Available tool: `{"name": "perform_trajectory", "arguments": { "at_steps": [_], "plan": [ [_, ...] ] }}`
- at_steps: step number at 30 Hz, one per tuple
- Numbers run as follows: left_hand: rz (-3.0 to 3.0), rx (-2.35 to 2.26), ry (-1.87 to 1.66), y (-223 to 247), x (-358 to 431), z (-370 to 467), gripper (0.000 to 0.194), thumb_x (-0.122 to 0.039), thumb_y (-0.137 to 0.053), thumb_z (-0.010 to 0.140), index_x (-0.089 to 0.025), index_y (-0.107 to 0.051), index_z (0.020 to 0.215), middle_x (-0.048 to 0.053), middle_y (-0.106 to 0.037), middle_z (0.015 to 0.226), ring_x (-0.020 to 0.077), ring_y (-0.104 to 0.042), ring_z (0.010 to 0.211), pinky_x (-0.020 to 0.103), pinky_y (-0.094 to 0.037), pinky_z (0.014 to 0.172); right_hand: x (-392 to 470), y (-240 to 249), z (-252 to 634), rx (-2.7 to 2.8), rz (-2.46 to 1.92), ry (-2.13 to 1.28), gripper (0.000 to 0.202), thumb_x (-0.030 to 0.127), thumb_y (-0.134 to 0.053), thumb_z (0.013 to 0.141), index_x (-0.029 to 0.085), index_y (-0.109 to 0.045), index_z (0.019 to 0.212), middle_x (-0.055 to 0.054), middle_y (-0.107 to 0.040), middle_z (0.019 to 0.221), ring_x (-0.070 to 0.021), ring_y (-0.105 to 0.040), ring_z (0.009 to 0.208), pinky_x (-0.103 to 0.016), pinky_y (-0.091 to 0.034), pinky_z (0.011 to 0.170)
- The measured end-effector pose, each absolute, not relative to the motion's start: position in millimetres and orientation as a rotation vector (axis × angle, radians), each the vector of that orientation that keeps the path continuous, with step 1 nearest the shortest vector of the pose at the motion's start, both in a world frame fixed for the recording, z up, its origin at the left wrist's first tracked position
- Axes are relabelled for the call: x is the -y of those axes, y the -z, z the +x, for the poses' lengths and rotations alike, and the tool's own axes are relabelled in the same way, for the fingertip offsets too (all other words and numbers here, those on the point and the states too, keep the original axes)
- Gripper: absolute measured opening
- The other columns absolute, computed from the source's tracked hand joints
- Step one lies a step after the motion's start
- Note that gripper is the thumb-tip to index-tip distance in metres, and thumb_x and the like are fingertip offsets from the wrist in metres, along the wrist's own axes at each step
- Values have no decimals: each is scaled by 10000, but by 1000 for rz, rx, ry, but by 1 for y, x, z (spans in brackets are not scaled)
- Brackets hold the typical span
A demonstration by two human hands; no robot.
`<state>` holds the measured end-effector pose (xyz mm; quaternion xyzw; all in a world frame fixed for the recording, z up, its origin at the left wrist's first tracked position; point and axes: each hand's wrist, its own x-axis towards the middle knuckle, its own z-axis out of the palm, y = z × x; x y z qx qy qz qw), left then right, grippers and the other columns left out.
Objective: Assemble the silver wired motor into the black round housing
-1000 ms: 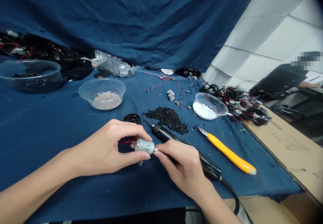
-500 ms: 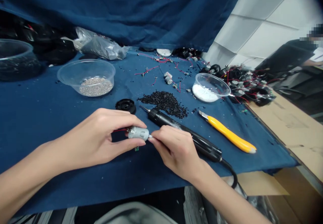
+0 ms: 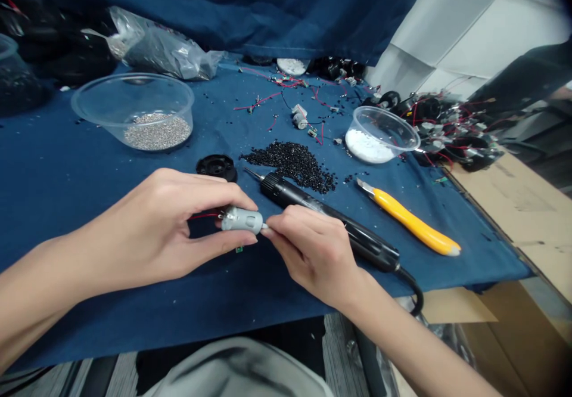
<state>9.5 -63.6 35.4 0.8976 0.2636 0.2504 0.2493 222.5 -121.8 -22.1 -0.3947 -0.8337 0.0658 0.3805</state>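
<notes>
Blue backdrop (image 3: 250, 9) across the top of the frame, with a surface (image 3: 187, 301) in matching cloth spread beneath. White wall (image 3: 447, 21) at upper right, and beside it a person in dark clothing (image 3: 522, 81), cut off by the frame edge. Lower down on the right, a heap of black parts and red wires (image 3: 447, 129).

Towards the centre, left hand (image 3: 147, 230) coming in from the left, closed round a small grey motor (image 3: 243, 220), fingers above and thumb below. Right hand (image 3: 317, 248) from lower right, also closed, thumb and forefinger pinching the pale tip at the motor's right end.

Behind the right hand, a black corded driver (image 3: 330, 218) on a slant, bit towards upper left. To its right, a yellow-handled knife (image 3: 411, 221); just above, loose black grains (image 3: 295, 164). Near the left hand's upper side, a round black part (image 3: 217, 167).

Motor near mid-frame, between both hands: body within the left grip, nearer that hand; long axis almost level across the frame, dipping slightly rightward, tip end straight towards the right fingertips. Red wire (image 3: 203, 215) off the opposite end, into the left hand's hollow. Smallest of all, the pale tip (image 3: 264, 226), partly hidden by the pinch.
</notes>
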Motion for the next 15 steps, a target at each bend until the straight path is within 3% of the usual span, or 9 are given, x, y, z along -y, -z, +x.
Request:
{"name": "perform_trajectory", "arguments": {
  "at_steps": [4, 15],
  "plan": [
    [2600, -629, -658, -36, 62, 9, 162, -353, -629, 906, -205, -679, 949, 25, -759, 892, 147, -689, 666, 215, -387, 484, 123, 23, 222, 2127, -1012, -142, 197, 134, -511, 966, 109, -601, 793, -13, -474, 690, -92, -409, 645, -232, -341, 627],
    [2391, -745, -689, -37, 58, 6, 173, -304, -679, 846, -210, -717, 985, -11, -758, 862, 131, -674, 687, 193, -470, 593, 122, 13, 217, 2047, -1034, -105, 113, 160, -546, 962, 126, -598, 869, -19, -597, 769, -90, -523, 698, -208, -397, 693]
  ]
}}
